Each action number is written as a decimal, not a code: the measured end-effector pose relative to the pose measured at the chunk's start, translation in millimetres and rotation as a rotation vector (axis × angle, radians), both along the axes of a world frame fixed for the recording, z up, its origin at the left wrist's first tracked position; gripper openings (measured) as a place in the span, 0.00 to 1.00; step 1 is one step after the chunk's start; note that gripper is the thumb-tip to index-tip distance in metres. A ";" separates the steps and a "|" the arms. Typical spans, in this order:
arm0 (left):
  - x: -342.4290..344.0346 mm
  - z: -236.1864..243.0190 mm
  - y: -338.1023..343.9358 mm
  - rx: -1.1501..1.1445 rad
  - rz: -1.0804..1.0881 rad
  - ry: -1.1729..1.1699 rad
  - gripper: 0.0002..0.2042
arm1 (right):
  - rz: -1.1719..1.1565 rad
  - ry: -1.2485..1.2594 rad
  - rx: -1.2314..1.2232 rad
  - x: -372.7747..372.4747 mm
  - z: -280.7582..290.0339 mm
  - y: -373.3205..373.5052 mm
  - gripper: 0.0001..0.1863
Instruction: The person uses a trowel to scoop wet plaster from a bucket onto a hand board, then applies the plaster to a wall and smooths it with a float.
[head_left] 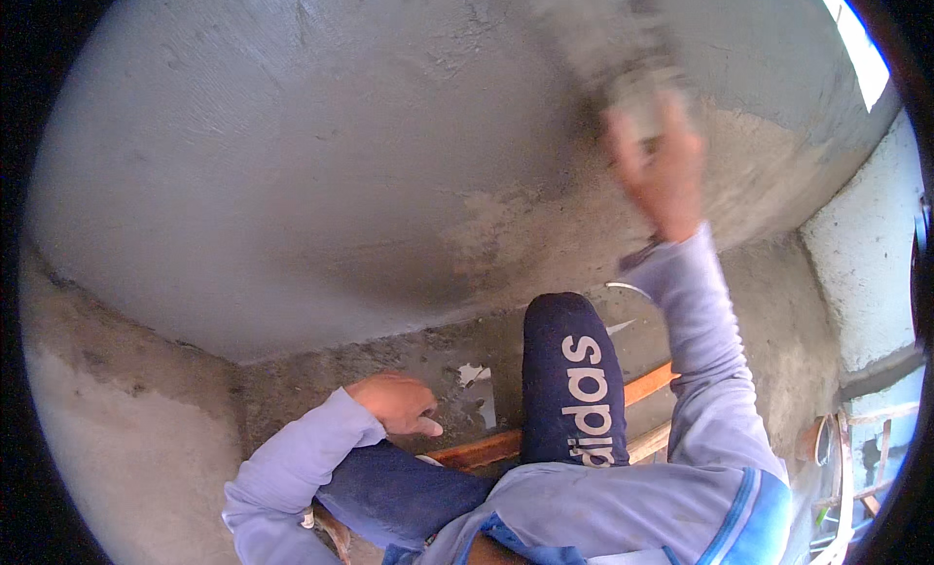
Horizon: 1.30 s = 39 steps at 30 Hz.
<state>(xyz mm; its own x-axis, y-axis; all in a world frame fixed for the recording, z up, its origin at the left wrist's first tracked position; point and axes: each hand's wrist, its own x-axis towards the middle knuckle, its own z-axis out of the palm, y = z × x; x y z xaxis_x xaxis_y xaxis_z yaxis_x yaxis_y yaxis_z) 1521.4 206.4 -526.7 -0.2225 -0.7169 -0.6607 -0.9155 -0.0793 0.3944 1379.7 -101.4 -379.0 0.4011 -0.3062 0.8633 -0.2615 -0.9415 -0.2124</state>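
Observation:
My right hand point(666, 166) is raised against the grey plastered wall point(321, 157) and grips a flat grey plastering trowel point(623, 54). Both the hand and the tool are smeared by motion, so the trowel's exact outline is unclear. Wet, smooth plaster covers the wall's left and upper parts, while a rougher, browner patch point(506, 229) shows lower down. Over my bent left knee, my left hand point(397, 403) rests with its fingers curled in and the thumb beside them. Nothing shows in it.
Wooden strips point(647, 383) lie across the floor behind my dark trouser leg point(572, 390). A white scrap point(474, 374) is on the damp floor near the wall's foot. Another wall point(871, 244) rises at right, above a wooden frame point(844, 487).

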 end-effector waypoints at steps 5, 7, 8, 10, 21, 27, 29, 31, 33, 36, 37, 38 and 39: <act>1.3 1.7 4.2 -0.090 0.023 0.026 0.28 | 0.027 -0.238 0.077 -67.7 33.2 -47.7 0.18; 5.6 -2.3 3.9 -0.030 0.019 0.017 0.29 | 0.285 -0.259 0.385 -72.6 28.7 -33.4 0.15; 6.0 -3.4 5.1 -0.027 0.029 0.023 0.29 | 0.339 -0.236 0.407 -65.1 26.3 -27.1 0.14; 5.2 0.5 4.2 -0.009 0.038 0.013 0.30 | 0.330 -0.167 0.292 -45.7 28.2 -13.1 0.12; 8.6 -0.7 3.3 0.039 -0.090 0.050 0.28 | 0.329 0.775 0.107 44.1 -59.4 57.5 0.15; -2.1 8.7 14.3 -0.038 -0.120 0.159 0.28 | 0.171 -0.017 -0.078 1.6 27.3 -7.9 0.11; -1.9 6.1 12.7 -0.048 -0.117 0.116 0.28 | 0.097 -0.011 -0.102 2.0 69.4 -20.6 0.12; -1.4 7.4 12.1 -0.055 -0.119 0.098 0.28 | 0.131 0.032 -0.027 10.7 88.4 -9.2 0.12; -3.6 13.0 13.4 -0.053 -0.117 0.106 0.28 | 0.227 0.190 0.062 25.6 78.4 7.0 0.12; -2.9 17.2 6.2 -0.068 -0.143 0.141 0.27 | 0.292 0.513 -0.023 45.5 1.5 37.8 0.14; -0.9 16.6 8.6 -0.050 -0.129 0.122 0.27 | 0.285 0.686 0.027 52.6 -14.4 51.6 0.14; -0.4 13.2 6.1 -0.047 -0.133 0.112 0.27 | 0.256 0.870 0.072 52.5 -21.0 58.0 0.15; -0.1 11.9 4.5 -0.044 -0.135 0.102 0.27 | 0.335 0.782 0.108 45.8 -22.0 54.3 0.14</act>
